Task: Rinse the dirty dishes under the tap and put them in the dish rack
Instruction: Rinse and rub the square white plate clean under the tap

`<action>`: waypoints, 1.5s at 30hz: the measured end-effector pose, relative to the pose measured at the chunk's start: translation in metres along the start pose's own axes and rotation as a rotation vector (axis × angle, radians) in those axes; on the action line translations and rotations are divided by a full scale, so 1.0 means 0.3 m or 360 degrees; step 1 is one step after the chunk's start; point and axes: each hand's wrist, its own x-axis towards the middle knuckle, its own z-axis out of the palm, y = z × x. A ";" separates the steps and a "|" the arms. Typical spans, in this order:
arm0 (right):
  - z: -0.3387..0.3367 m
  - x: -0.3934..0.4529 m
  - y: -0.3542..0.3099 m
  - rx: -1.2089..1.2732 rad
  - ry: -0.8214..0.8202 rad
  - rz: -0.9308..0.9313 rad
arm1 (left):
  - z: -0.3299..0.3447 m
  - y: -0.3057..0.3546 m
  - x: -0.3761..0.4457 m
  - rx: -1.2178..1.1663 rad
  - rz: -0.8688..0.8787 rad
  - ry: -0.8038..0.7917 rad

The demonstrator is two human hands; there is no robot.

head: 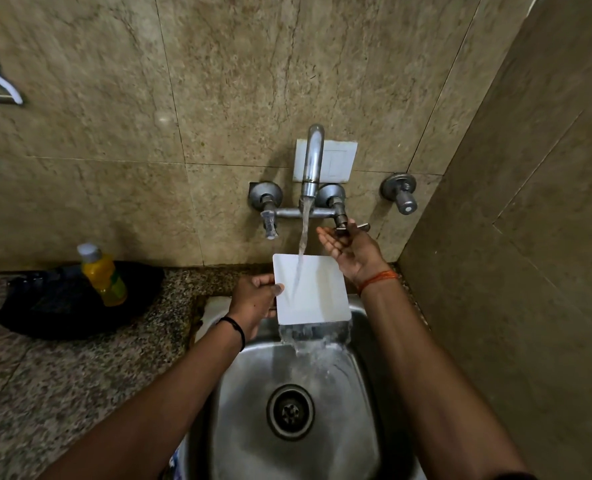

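A white square plate (317, 292) is held flat over the steel sink (253, 427). My left hand (254, 299) grips its left edge, thumb on top. Water runs from the tap spout (312, 161) onto the plate and spills off its near edge into the sink. My right hand (351, 251) is raised just right of the stream, palm up with fingers relaxed, directly below the right tap handle (348, 226); whether it touches the handle is unclear. No dish rack is in view.
A speckled granite counter (62, 375) lies left of the sink. On it are a black cloth or bag (45, 306) and a yellow bottle (104, 275). A left tap handle (269, 221) and a separate wall valve (403, 197) stick out. A side wall stands close on the right.
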 end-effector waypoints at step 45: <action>-0.055 -0.094 0.096 -0.0706 0.0218 -0.0356 | 0.039 0.048 -0.052 0.2306 0.1123 -0.0099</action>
